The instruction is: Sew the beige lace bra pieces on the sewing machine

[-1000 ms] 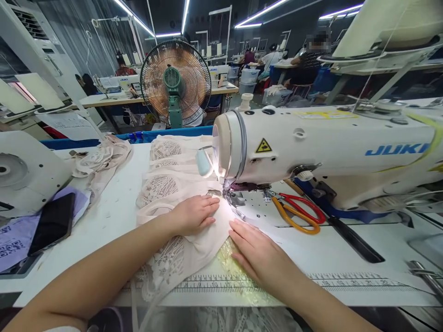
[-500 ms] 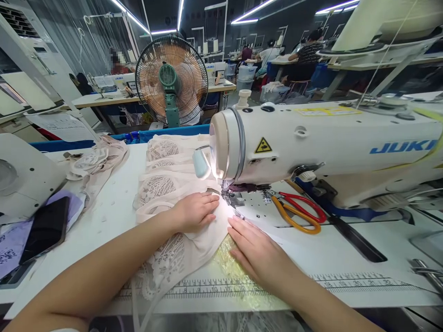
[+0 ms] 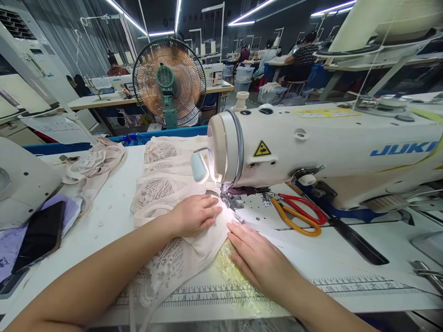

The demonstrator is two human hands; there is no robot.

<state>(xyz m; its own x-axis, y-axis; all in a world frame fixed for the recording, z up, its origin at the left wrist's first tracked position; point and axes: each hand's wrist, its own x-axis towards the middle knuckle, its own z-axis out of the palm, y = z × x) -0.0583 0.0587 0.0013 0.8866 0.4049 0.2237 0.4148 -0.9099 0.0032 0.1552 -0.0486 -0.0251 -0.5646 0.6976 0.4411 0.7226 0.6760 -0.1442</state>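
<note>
Lace fabric (image 3: 194, 246) under left hand (image 3: 195, 214), beside right hand (image 3: 258, 258).

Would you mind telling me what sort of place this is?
Likely a garment factory floor: a white Juki industrial sewing machine, stacked beige lace garment pieces, and other sewing stations with seated people behind.

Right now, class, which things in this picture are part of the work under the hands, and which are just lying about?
In use:
left hand
right hand
beige lace fabric
sewing machine
presser foot

Lying about:
scissors
phone
fan
stacked lace pieces
loose pile
</note>
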